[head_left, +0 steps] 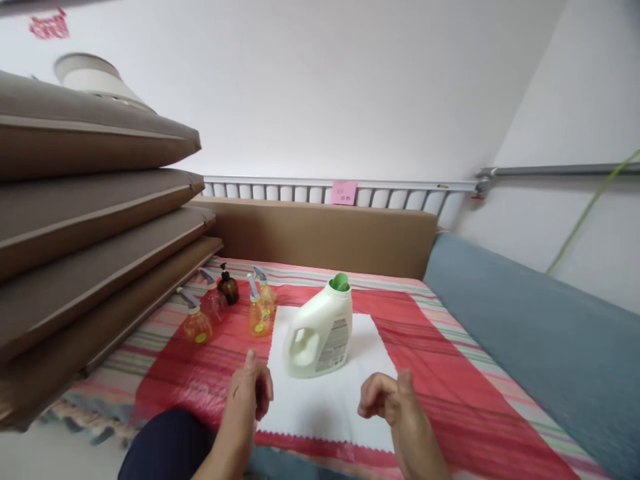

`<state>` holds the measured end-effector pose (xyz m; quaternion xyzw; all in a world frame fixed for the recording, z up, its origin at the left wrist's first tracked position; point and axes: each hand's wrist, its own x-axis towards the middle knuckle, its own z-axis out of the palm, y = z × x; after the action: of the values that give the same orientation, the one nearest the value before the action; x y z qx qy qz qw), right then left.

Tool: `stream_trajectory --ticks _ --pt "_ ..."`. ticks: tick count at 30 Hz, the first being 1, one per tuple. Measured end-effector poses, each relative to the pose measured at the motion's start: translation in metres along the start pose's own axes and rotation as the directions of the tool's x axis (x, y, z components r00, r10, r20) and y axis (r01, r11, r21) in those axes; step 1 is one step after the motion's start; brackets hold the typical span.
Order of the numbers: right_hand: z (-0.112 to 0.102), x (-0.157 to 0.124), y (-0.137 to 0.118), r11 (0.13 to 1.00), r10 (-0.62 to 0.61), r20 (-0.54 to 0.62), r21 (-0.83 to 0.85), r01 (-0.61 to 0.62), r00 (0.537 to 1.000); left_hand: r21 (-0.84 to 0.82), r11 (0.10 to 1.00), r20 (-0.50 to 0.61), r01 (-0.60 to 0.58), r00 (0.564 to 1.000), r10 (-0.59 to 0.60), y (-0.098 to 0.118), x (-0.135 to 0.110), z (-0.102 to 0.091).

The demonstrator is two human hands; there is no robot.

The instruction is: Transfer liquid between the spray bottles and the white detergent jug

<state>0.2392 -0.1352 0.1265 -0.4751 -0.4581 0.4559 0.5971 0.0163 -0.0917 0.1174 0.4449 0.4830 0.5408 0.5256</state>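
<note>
A pale laundry detergent jug (323, 327) with a side handle and a green spout (341, 282) stands upright on a white scalloped sheet (325, 413). Its label, with small print, faces partly towards me. My left hand (249, 390) hovers at the sheet's left edge, thumb raised and fingers loosely curled, with nothing in it. On the other side, my right hand (393, 403) is over the sheet's right edge, also bare, its thumb apart from the bent fingers. Neither hand touches the jug, which is a little beyond and between them.
Several spray bottles (197, 327) and a brown pump bottle (229, 287) stand left on a red sheet (175, 373) over striped cloth. Thick stacked cushions (100, 193) rise at left. A brown panel (320, 233) borders the back, a blue-grey panel (525, 320) the right.
</note>
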Motion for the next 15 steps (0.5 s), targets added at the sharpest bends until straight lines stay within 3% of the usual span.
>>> stream_trajectory --ticks 7,11,15 --pt "-0.007 -0.005 -0.022 0.997 -0.068 0.090 -0.014 0.070 0.994 -0.148 0.982 -0.044 -0.116 0.993 0.110 0.028 -0.003 -0.004" --pt "-0.014 -0.007 -0.019 0.995 -0.035 0.157 -0.086 0.049 0.987 -0.113 0.989 0.023 -0.095 0.995 0.098 0.019 0.012 -0.001" --pt "-0.010 -0.007 -0.013 0.991 0.017 0.122 -0.132 -0.001 0.992 -0.089 0.995 0.038 -0.052 0.998 0.056 0.003 0.023 -0.002"
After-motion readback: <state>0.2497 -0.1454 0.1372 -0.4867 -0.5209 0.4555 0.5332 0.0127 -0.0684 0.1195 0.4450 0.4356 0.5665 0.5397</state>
